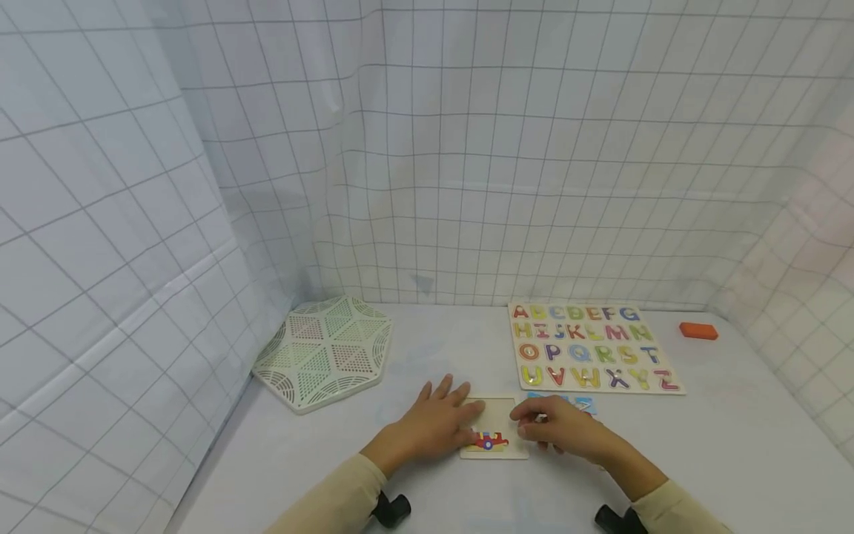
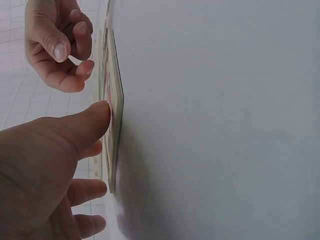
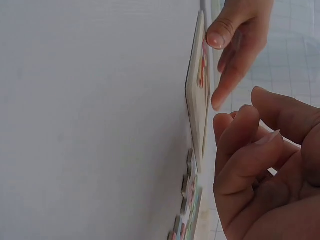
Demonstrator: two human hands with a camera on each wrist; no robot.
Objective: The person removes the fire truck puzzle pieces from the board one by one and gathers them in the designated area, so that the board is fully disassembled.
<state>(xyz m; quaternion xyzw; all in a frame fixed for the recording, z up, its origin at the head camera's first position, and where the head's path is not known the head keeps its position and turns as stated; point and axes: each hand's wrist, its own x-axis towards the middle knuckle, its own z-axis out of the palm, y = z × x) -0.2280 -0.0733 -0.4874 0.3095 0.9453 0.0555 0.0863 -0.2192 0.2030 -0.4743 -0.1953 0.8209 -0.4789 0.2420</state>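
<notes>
A small wooden puzzle tray (image 1: 497,409) lies flat on the table, with a red, blue and yellow picture piece (image 1: 490,441) along its near side. My left hand (image 1: 437,423) has its fingers spread at the tray's left side; its thumb (image 2: 97,112) rests on the tray. Over the right edge of the tray hovers my right hand (image 1: 563,428), fingers loosely bent. Both wrist views show nothing between its thumb and fingers. Loose blue puzzle pieces (image 1: 586,405) lie just beyond it, partly hidden; several pieces (image 3: 187,195) show beside the tray in the right wrist view.
An alphabet board (image 1: 600,348) with coloured letters lies behind, to the right. Farther right is an orange block (image 1: 698,331). A pale hexagonal perforated panel (image 1: 327,352) lies on the left. White grid-patterned cloth (image 1: 454,170) surrounds the table at the back and sides.
</notes>
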